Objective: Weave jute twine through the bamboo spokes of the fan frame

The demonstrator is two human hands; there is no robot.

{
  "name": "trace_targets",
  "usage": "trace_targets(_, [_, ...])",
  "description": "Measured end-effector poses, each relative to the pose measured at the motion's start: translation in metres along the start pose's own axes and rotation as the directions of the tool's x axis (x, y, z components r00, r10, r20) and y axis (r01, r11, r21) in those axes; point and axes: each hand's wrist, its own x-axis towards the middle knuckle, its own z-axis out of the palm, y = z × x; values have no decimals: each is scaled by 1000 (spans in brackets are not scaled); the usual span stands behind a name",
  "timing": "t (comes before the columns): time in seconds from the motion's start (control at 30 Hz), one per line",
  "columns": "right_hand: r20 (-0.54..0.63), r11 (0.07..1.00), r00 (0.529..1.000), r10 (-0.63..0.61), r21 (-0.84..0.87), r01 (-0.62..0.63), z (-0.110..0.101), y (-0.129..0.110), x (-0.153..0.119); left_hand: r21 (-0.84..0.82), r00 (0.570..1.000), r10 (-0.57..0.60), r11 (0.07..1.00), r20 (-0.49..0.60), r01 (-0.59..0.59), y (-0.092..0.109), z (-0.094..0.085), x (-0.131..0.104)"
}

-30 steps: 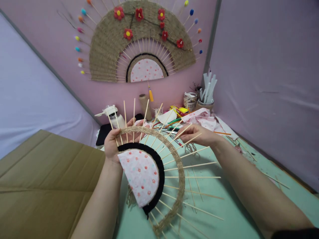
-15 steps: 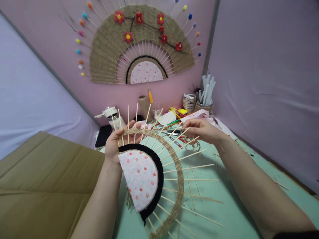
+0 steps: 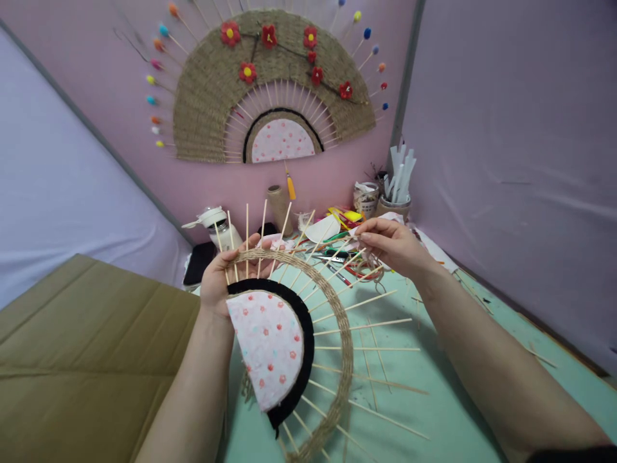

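A half-round fan frame with a pink flowered centre (image 3: 272,347), a black rim (image 3: 306,328) and thin wooden sticks fanning outward is tilted over the table. A woven twine band (image 3: 343,334) runs across the sticks. My left hand (image 3: 219,276) grips the frame at its upper left end, fingers behind the band and thumb in front. Beyond the stick tips at the upper right, my right hand (image 3: 393,244) pinches a thin strand of twine, whose loose loops (image 3: 376,273) hang below the fingers.
Cardboard (image 3: 96,347) lies at the left. Behind the frame stand a white bottle (image 3: 226,235), a twine cone (image 3: 279,209) and jars (image 3: 366,199). Scissors (image 3: 337,254) and scraps lie mid-table. A finished fan (image 3: 202,96) hangs on the wall; loose sticks lie at right.
My right hand has moved slightly up and to the right with the twine. The frame in my left hand has shifted a little to the left.
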Motion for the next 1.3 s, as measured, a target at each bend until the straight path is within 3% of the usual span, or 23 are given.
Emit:
trace_targets(0.2, [55,990,996,75,112,-80,6,3,0,-29,997,46,999,58,-44,4,-7,1])
trace_targets(0.53, [152,984,972,179,-38,-175,13,21,-2,-122,982,186,976,19,-182,3,-5,1])
trace_targets(0.63, [294,967,928,229,-174,-184,18,24,-5,-161,979,204,967,19,-198,0,-5,2])
trace_targets(0.77, [499,941,805,322,-263,-214,19,25,-7,-161,983,181,970,-9,-180,-5,-4,4])
trace_targets(0.9, [544,955,785,296,-177,-237,20,25,-7,-170,986,160,971,-45,-166,-9,-4,7])
trace_targets(1.0, [544,963,799,255,-68,-261,27,23,-7,-175,988,147,973,-49,-153,-10,-3,8])
trace_targets(1.13, [434,957,864,256,13,-290,40,19,-10,-159,989,126,978,-74,-136,-11,0,9])
trace_targets(1.3, [370,852,851,372,228,-472,49,21,-11,-171,989,115,977,-97,-131,-12,0,11])
